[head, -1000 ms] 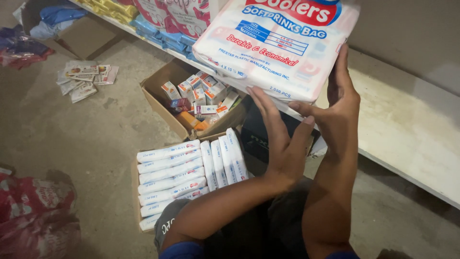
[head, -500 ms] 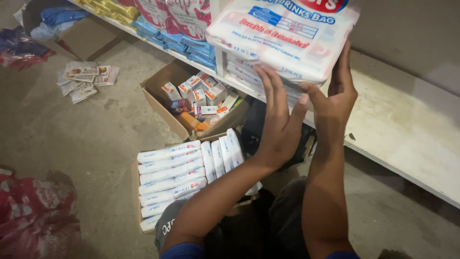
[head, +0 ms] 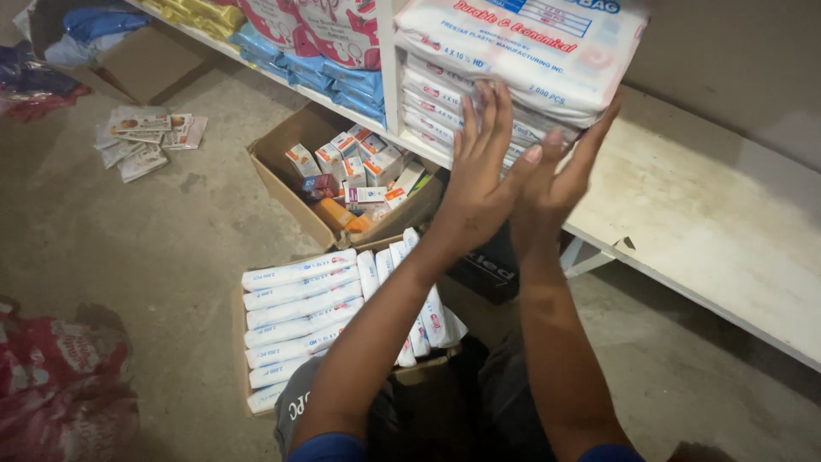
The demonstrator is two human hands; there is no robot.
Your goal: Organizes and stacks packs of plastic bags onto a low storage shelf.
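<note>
Both hands flat, nothing gripped: left hand [head: 479, 184] and right hand [head: 556, 175] press open palms against the white plastic-bag pack [head: 522, 47] topping the stack on the white shelf [head: 710, 214].

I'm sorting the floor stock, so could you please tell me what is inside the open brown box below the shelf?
The open brown box holds many small cartons, white and orange, jumbled loosely. Whatever lies beneath them on the box bottom is covered.
</note>
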